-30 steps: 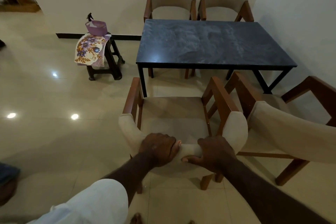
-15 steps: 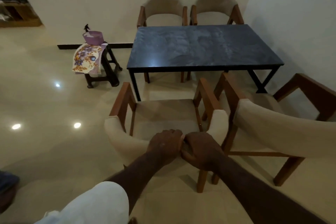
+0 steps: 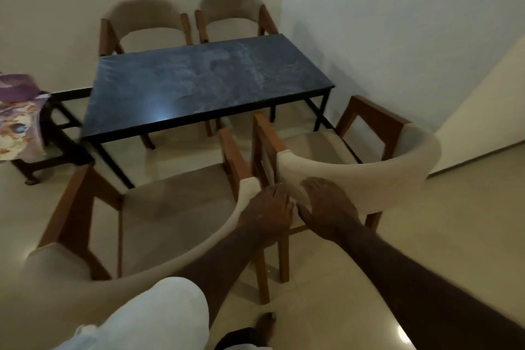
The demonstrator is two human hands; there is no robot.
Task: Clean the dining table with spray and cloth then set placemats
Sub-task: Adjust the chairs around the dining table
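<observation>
The dark stone-topped dining table stands bare beyond the two near chairs. Both my hands rest on the left end of the right near chair's cream backrest. My left hand covers the very end of it, beside the left near chair's backrest. My right hand sits just to its right, fingers curled over the top edge. At the left edge a purple basin stands on a floral cloth. No spray bottle or placemat shows.
Two more cream chairs stand against the back wall behind the table. The dark stool under the cloth is left of the table. A white wall closes in the right side. My bare foot is on the tiled floor.
Both hands have left the left chair's backrest and moved right onto the right chair's backrest. The view has swung right, pushing the stool to the left edge.
</observation>
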